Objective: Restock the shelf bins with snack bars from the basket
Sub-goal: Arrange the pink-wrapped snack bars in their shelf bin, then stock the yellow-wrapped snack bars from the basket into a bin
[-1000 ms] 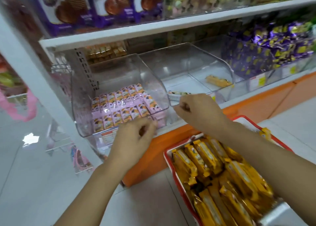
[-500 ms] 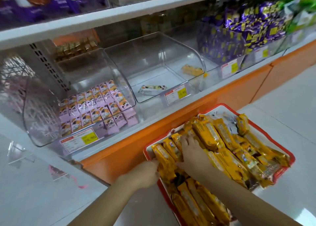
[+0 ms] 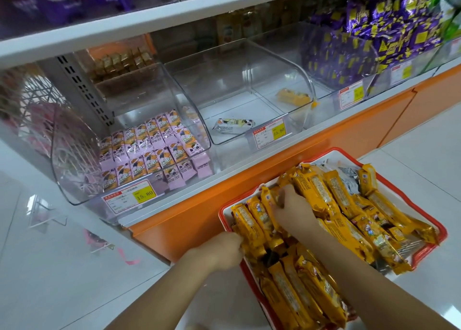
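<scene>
A red basket (image 3: 439, 232) on the floor holds several yellow snack bars (image 3: 349, 220). My left hand (image 3: 222, 251) grips yellow bars at the basket's left edge. My right hand (image 3: 291, 211) reaches into the pile, its fingers curled round upright yellow bars. Above, a clear shelf bin (image 3: 252, 62) holds one pale wrapped bar (image 3: 234, 125) on its left side and one yellow bar (image 3: 294, 97) on its right side. The clear bin (image 3: 74, 180) to its left holds rows of pink snack packs (image 3: 147, 150).
A bin of purple and yellow packs (image 3: 349, 55) stands at the right. Price tags (image 3: 269, 132) hang on the bin fronts. An orange base panel (image 3: 194, 220) runs below the shelf. White tiled floor (image 3: 62, 267) lies to the left. An upper shelf (image 3: 124, 28) carries purple boxes.
Both hands came down from the bin fronts into the basket. They now hold yellow bars at its left end. The view dropped and shifted right.
</scene>
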`<state>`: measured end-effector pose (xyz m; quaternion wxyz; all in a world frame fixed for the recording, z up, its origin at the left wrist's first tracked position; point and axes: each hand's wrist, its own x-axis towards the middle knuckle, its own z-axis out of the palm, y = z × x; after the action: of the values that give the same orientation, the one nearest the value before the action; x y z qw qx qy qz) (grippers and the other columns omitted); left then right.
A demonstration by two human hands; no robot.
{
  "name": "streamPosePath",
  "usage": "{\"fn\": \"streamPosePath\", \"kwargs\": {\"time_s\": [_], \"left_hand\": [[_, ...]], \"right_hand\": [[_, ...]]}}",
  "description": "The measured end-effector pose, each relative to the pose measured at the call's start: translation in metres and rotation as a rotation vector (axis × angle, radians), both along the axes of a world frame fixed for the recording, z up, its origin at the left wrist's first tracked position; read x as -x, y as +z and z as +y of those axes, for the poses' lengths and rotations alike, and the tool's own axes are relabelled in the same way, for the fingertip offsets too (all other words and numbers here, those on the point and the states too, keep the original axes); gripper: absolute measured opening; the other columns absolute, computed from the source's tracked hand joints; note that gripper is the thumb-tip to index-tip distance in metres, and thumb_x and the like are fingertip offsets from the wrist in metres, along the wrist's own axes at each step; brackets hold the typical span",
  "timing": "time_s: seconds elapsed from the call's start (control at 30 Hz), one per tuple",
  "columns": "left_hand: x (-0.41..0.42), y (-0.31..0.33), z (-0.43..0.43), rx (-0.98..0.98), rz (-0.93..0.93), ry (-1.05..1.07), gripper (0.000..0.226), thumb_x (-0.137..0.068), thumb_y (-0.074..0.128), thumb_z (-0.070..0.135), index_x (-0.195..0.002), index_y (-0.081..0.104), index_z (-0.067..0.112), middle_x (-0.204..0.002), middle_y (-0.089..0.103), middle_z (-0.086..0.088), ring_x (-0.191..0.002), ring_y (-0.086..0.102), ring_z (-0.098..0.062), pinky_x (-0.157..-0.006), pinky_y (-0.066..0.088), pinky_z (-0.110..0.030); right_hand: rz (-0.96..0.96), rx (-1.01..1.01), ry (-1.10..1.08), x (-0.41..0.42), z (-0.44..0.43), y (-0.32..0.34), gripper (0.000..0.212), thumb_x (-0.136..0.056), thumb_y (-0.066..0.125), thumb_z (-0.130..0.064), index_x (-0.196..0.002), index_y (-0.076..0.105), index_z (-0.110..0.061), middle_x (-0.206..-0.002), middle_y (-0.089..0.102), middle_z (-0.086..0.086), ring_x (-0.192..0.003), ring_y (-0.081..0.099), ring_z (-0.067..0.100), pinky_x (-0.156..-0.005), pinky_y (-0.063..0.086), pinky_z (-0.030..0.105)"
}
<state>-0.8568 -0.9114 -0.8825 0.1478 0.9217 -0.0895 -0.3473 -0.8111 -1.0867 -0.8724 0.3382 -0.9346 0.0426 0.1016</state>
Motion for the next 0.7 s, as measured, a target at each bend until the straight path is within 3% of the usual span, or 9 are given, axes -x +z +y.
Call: {"fn": "streamPosePath", "kwargs": {"time_s": [0.1,0.23,0.33,0.4,0.5,0.53,0.6,0.7], "left_hand": [[0.000,0.001,0.001,0.008,-0.001,0.013,0.025,-0.098,0.040,0.018,-0.102,0.059,0.002,-0.094,0.056,-0.013,-0.086,0.050,-0.021,-0.071,0.036,-0.025],[-0.001,0.005,0.000,0.006,0.018,0.021,0.025,-0.098,0.040,0.017,-0.105,0.059,0.003,-0.107,0.060,-0.016,-0.101,0.057,-0.028,-0.072,0.037,-0.026],[-0.001,0.010,-0.002,0.010,0.015,0.017,0.026,-0.099,0.038,0.014,-0.108,0.059,0.001,-0.114,0.059,-0.018,-0.106,0.056,-0.031,-0.074,0.039,-0.028],[0.000,0.012,-0.003,0.001,0.026,0.016,0.027,-0.099,0.038,0.013,-0.109,0.059,0.000,-0.114,0.059,-0.019,-0.107,0.056,-0.031,-0.078,0.043,-0.032],[0.000,0.013,-0.003,-0.018,0.033,0.010,0.027,-0.099,0.038,0.012,-0.108,0.060,0.001,-0.108,0.060,-0.018,-0.100,0.057,-0.030,-0.072,0.041,-0.031],[0.001,0.014,-0.003,-0.020,0.036,0.018,0.026,-0.098,0.038,0.012,-0.107,0.060,0.001,-0.101,0.058,-0.017,-0.093,0.057,-0.029,-0.069,0.038,-0.029],[0.001,0.016,-0.002,-0.013,0.040,0.035,0.023,-0.098,0.039,0.012,-0.101,0.060,0.002,-0.091,0.052,-0.010,-0.083,0.050,-0.022,-0.068,0.036,-0.027],[-0.001,0.012,-0.003,-0.017,0.050,0.073,0.022,-0.096,0.041,0.011,-0.105,0.060,0.004,-0.092,0.052,-0.006,-0.084,0.051,-0.020,-0.068,0.038,-0.028]], "right_hand": [[0.077,-0.100,-0.039,-0.007,-0.002,0.001,0.039,-0.096,0.057,-0.023,-0.130,0.043,-0.011,-0.090,0.050,-0.006,-0.065,0.050,0.006,-0.048,0.035,0.017],[0.095,0.022,0.029,-0.003,0.002,0.002,0.037,-0.096,0.055,-0.025,-0.129,0.045,-0.012,-0.088,0.053,-0.005,-0.071,0.055,0.010,-0.051,0.042,0.019],[0.125,0.102,0.060,-0.004,0.006,0.001,0.033,-0.098,0.049,-0.020,-0.129,0.041,-0.012,-0.085,0.055,-0.002,-0.064,0.055,0.010,-0.046,0.040,0.018],[0.137,0.133,0.083,-0.004,0.010,0.000,0.038,-0.097,0.050,-0.023,-0.131,0.039,-0.011,-0.094,0.057,0.002,-0.075,0.059,0.015,-0.058,0.047,0.022],[0.211,0.152,0.135,-0.001,0.018,-0.004,0.077,-0.082,0.071,-0.038,-0.140,0.029,-0.011,-0.132,0.048,0.010,-0.118,0.053,0.027,-0.093,0.047,0.035],[0.237,0.155,0.130,-0.001,0.021,-0.006,0.086,-0.077,0.077,-0.038,-0.141,0.027,-0.010,-0.137,0.044,0.010,-0.124,0.050,0.028,-0.098,0.046,0.037],[0.269,0.145,0.103,-0.001,0.028,-0.008,0.089,-0.072,0.082,-0.033,-0.138,0.028,-0.010,-0.133,0.048,0.009,-0.119,0.054,0.027,-0.097,0.049,0.038],[0.256,0.179,0.072,-0.001,0.036,-0.005,0.073,-0.073,0.080,-0.027,-0.129,0.036,-0.010,-0.111,0.058,0.005,-0.102,0.063,0.024,-0.085,0.055,0.035]]}}
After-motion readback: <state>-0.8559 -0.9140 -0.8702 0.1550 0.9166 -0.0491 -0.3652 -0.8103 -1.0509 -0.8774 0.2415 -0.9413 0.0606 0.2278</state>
